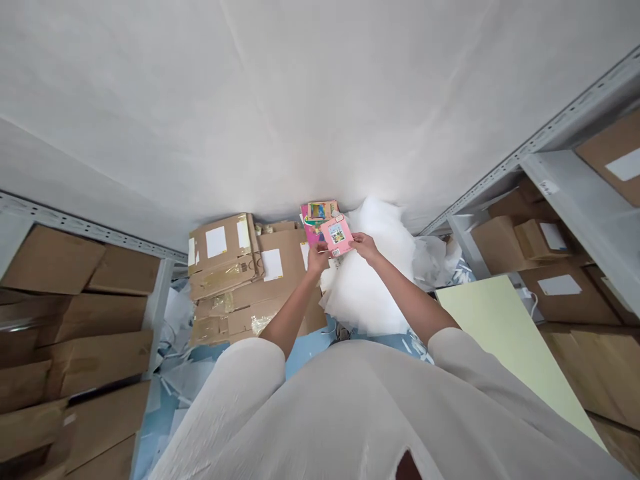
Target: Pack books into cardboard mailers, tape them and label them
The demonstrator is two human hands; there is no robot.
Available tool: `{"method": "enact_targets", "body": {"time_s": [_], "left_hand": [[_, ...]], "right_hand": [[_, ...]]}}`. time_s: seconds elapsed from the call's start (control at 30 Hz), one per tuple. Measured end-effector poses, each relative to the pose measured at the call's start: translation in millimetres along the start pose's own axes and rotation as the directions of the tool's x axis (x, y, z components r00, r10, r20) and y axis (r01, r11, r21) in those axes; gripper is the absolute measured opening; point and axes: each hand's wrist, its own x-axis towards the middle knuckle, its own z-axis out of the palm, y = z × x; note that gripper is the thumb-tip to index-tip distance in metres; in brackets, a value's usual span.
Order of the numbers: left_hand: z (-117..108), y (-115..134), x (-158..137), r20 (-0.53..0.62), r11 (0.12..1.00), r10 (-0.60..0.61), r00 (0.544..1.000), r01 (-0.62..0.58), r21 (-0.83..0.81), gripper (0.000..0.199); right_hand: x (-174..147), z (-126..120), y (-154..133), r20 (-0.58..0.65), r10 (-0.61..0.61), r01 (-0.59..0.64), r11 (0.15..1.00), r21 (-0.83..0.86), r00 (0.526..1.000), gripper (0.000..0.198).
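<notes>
I have the left hand (pixel 318 258) and right hand (pixel 365 247) each closed on an edge of a flat pink item (pixel 338 235), held between them. Its print and barcode (pixel 335 253) are too small for me to read. It partly hides colourful packages (pixel 317 211). Flattened cardboard (pixel 293 283) with illegible white labels (pixel 216 242) lies left; white sheeting (pixel 383 287) is heaped right.
</notes>
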Motion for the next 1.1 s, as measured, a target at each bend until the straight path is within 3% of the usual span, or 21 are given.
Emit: {"method": "enact_targets", "body": {"time_s": [0.1, 0.2, 0.27, 0.43, 0.6, 0.7, 0.83, 0.97, 1.1], "left_hand": [[34, 18, -14, 0.089, 0.998, 0.041, 0.995, -0.046, 0.050, 0.034], [83, 37, -33, 0.148, 0.988, 0.099, 0.984, -0.115, 0.100, 0.033], [123, 48, -53, 0.245, 0.983, 0.136, 0.960, -0.161, 0.084, 0.029], [239, 61, -129, 0.606, 0.983, 0.147, 0.782, -0.186, 0.001, 0.018], [348, 52, -219, 0.755, 0.997, 0.046, 0.654, -0.075, 0.004, 0.033], [400, 35, -267, 0.776, 0.998, -0.009, 0.630, -0.041, 0.045, 0.029], [451, 7, -317, 0.782, 0.983, -0.087, 0.617, -0.072, 0.166, 0.016], [483, -20, -350, 0.790, 0.934, -0.170, 0.590, -0.160, 0.320, 0.011], [502, -42, -362, 0.800, 0.880, -0.218, 0.559, -0.242, 0.409, 0.012]], "right_hand": [[-27, -44, 0, -0.069, 0.070, -0.064, 0.995, 0.082, 0.995, 0.037], [-61, -96, 11, -0.204, 0.030, -0.009, 0.994, 0.105, 0.979, 0.036], [-88, -131, 25, -0.315, -0.018, 0.053, 0.993, 0.103, 0.949, 0.033], [-172, -212, 71, -0.535, -0.057, 0.069, 0.998, 0.003, 0.843, 0.029], [-271, -282, 120, -0.635, -0.112, -0.046, 0.973, -0.226, 0.764, 0.031], [-326, -317, 150, -0.650, -0.147, -0.086, 0.946, -0.313, 0.745, 0.035], [-384, -352, 188, -0.635, -0.136, -0.099, 0.942, -0.321, 0.761, 0.030], [-422, -373, 226, -0.629, -0.028, -0.147, 0.963, -0.225, 0.777, 0.023], [-448, -383, 268, -0.683, 0.194, -0.324, 0.944, -0.065, 0.704, 0.024]]}}
